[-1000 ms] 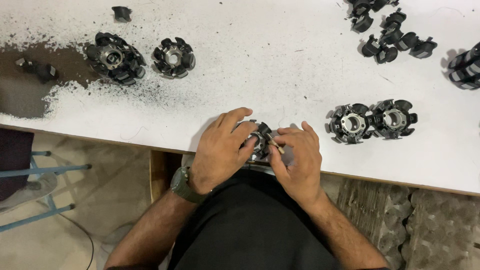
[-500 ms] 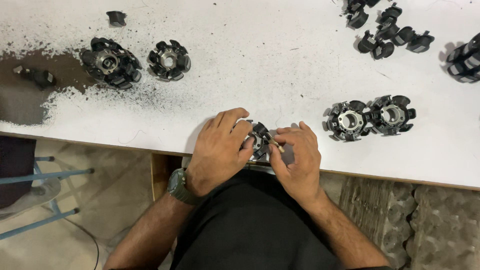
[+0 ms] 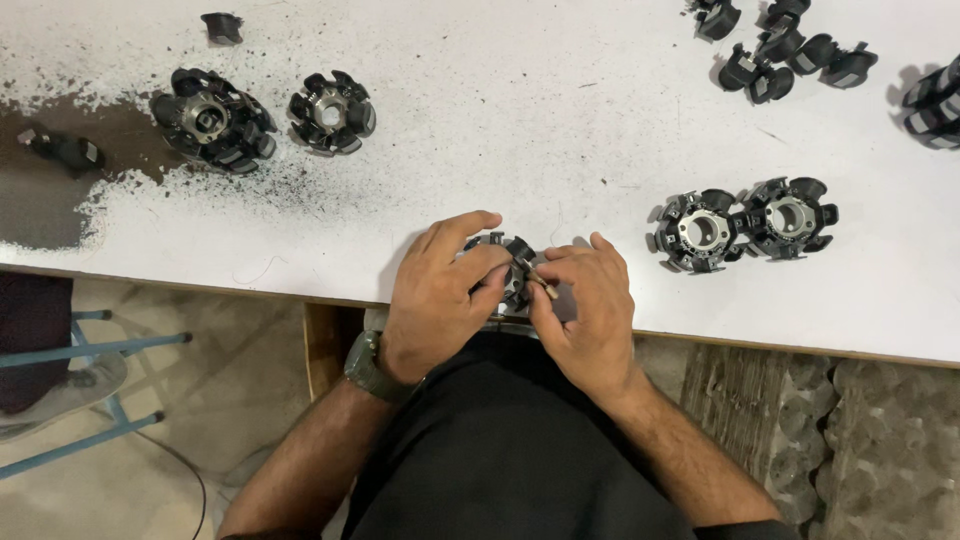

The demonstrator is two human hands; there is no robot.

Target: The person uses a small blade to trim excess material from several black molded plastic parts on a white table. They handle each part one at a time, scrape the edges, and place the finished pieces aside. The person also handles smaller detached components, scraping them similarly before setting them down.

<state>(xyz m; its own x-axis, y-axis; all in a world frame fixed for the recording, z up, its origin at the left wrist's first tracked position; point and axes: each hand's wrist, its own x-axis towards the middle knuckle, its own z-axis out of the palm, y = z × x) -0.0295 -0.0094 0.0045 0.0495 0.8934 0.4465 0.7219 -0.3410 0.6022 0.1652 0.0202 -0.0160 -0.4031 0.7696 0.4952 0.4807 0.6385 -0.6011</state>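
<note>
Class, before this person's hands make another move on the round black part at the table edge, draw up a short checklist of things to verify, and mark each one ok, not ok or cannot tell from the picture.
1. Left hand steadies the round black part: ok, its fingers wrap over it.
2. Right hand has a grip on the small piece at the part's rim: ok, pinched at the fingertips.
3. Small piece seated in the part: cannot tell, fingers hide the joint.
4. Part supported by the white table: ok, it sits at the near edge.
5. Work spot free of black grit: ok, the grit lies off to the left.
</note>
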